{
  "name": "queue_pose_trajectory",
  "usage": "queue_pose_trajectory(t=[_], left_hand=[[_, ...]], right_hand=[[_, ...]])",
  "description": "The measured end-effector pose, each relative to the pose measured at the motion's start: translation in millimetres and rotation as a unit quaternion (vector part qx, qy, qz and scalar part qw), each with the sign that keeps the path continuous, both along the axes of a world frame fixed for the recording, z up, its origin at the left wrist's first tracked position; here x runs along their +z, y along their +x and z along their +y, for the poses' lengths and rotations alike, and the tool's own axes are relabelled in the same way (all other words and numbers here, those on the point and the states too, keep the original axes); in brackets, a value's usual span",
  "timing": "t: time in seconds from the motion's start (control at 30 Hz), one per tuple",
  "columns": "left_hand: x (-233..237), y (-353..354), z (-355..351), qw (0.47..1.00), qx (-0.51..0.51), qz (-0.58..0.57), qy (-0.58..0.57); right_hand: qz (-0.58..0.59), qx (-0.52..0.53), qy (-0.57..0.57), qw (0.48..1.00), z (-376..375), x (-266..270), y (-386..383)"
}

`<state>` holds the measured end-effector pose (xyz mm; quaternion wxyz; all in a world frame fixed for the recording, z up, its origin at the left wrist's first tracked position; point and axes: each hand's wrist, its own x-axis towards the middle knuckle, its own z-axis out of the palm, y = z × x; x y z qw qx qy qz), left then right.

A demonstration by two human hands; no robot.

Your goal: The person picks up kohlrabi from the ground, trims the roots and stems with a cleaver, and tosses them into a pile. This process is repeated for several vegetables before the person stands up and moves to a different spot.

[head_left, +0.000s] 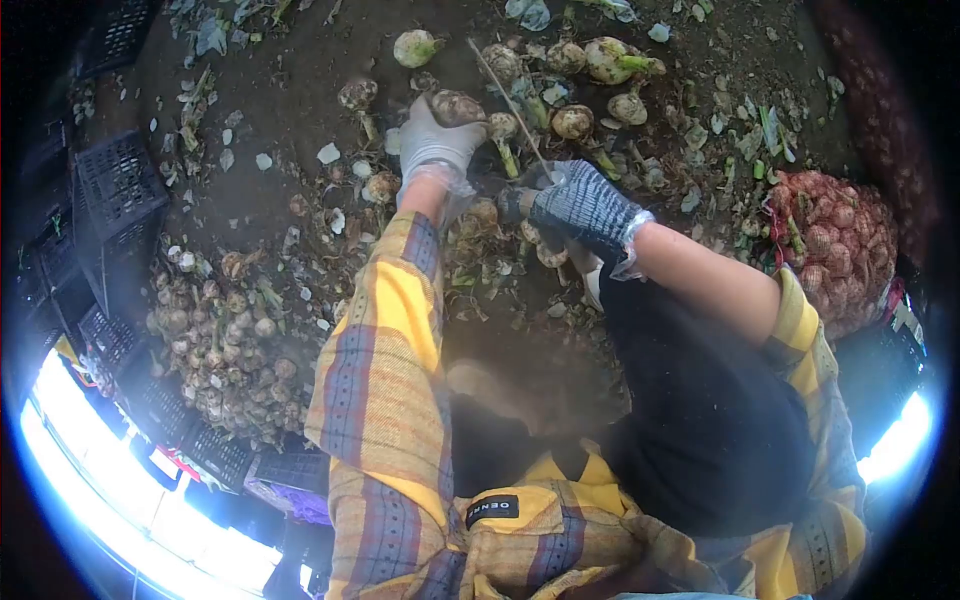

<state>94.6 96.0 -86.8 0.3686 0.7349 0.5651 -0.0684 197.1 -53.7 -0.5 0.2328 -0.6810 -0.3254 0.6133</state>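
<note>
My left hand (437, 143), in a white glove, is closed around a round, soil-covered bulb (458, 108). My right hand (583, 203), in a grey patterned glove, grips a long, thin, blade-like tool (508, 98). Its narrow length slants up and left, past the right side of the held bulb. A dark stub, perhaps its handle, shows at the left of that fist. Just beyond the hands lie loose bulbs, among them a brown one (573, 122) and a pale one with a green shoot (416, 48). Fingers of both hands are partly hidden.
A heap of bulbs (225, 345) lies on the ground at left, near black plastic crates (120, 185). A red mesh sack full of bulbs (835, 250) stands at right. Pale peelings and leaf scraps litter the soil. My dark-trousered knee (700, 400) rises below my right forearm.
</note>
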Motion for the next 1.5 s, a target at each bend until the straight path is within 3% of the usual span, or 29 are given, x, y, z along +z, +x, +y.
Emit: queue_pose_trajectory(t=[0.07, 0.1, 0.23, 0.33, 0.37, 0.4, 0.43, 0.53, 0.6, 0.7, 1.17, 1.33, 1.5], left_hand=[[-1.9, -19.1, 3.5, 0.992, 0.051, -0.107, -0.041], [3.2, -26.7, 1.5, 0.983, 0.068, -0.17, -0.008], [59.4, -72.7, -7.5, 0.91, 0.159, -0.319, -0.212], [86.8, -116.8, -32.1, 0.913, 0.184, -0.321, -0.17], [83.4, -133.2, -40.2, 0.908, 0.15, -0.359, -0.155], [74.2, -150.7, -45.4, 0.896, 0.134, -0.377, -0.19], [71.8, -158.2, -47.2, 0.882, 0.116, -0.398, -0.224], [87.8, -156.3, -75.4, 0.777, 0.256, -0.52, -0.246], [87.3, -151.8, -83.4, 0.85, 0.204, -0.453, -0.173], [86.1, -151.1, -83.5, 0.884, 0.149, -0.419, -0.147], [80.5, -164.2, -83.0, 0.898, 0.076, -0.397, -0.173], [87.0, -154.3, -87.4, 0.903, 0.129, -0.379, -0.155], [75.2, -162.3, -84.5, 0.865, 0.113, -0.454, -0.179]], right_hand=[[-0.02, -0.055, -0.063, 0.996, 2.0, -5.6, -3.9], [-0.051, -0.057, -0.038, 0.996, 2.4, -5.9, -4.8], [-0.17, 0.087, 0.041, 0.981, 8.2, 4.4, -11.6], [-0.118, 0.13, 0.039, 0.984, 10.9, 16.6, -25.1], [-0.211, 0.16, 0.169, 0.949, -1.2, -0.5, -32.3], [-0.19, 0.205, 0.154, 0.948, -0.3, 4.9, -36.7], [-0.172, 0.248, 0.14, 0.943, 4.9, 15.6, -38.3], [-0.176, 0.323, 0.142, 0.919, 8.1, 29.2, -44.6], [-0.194, 0.339, 0.173, 0.904, 1.8, 23.2, -49.9], [-0.209, 0.333, 0.182, 0.901, -1.4, 21.7, -50.0], [-0.205, 0.37, 0.169, 0.89, 3.4, 23.0, -50.3], [-0.234, 0.35, 0.168, 0.891, -5.5, 10.3, -48.0], [-0.226, 0.364, 0.159, 0.889, 1.7, 20.9, -52.1]])
